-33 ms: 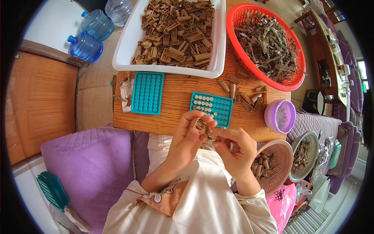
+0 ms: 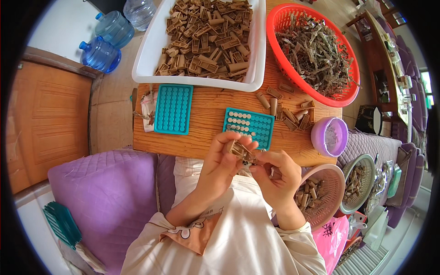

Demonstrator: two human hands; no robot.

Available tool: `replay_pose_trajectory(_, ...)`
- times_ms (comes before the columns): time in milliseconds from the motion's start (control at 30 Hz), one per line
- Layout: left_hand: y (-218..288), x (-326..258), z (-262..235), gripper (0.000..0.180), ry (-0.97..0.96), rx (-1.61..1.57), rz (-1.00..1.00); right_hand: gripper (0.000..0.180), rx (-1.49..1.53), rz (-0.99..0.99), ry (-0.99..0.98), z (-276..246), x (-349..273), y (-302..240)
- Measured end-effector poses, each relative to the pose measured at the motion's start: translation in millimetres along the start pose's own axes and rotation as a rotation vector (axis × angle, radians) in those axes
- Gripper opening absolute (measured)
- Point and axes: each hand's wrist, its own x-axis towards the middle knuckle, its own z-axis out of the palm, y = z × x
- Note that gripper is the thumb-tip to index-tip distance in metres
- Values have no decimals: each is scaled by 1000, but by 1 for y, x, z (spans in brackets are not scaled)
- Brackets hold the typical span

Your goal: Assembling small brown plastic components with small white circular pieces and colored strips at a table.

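My left hand is closed round a small brown plastic casing, its hollow side up, held over my lap by the table's front edge. My right hand pinches at the near end of that casing, thumb and forefinger together. Something small and dark shows between the two hands; its kind is too small to tell. Just beyond my fingers lies a teal tray of round pockets, with white discs in several of its left-hand pockets. A second teal tray with no discs in it lies further left on the wooden table.
At the back stand a white bin full of brown casings and a red basket of crumpled strips. Loose casings lie before the basket. A purple bowl sits at the right edge; pink and grey baskets stand beside me.
The brown casing has turned slightly in my left hand, so more of its hollow side shows. My right fingers have barely shifted.
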Motion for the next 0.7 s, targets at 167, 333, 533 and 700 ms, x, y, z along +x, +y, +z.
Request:
replay_pose_trajectory(167, -3, -5, -17, 32, -218, 149, 57, 19, -75, -58, -20, 4, -3, 3)
replay_pose_trajectory(333, -2, -9, -20, 38, -278, 283, 119, 17, -78, -110, -25, 4, -4, 2)
replay_pose_trajectory(533, 5, -17, -19, 41, -173, 386, 76, 18, -54, -130, -188, 2, -7, 3)
replay_pose_trajectory(700, 10, -14, -19, 37, -114, 489, 64, 27, 59, 64, -23, 15, -21, 12)
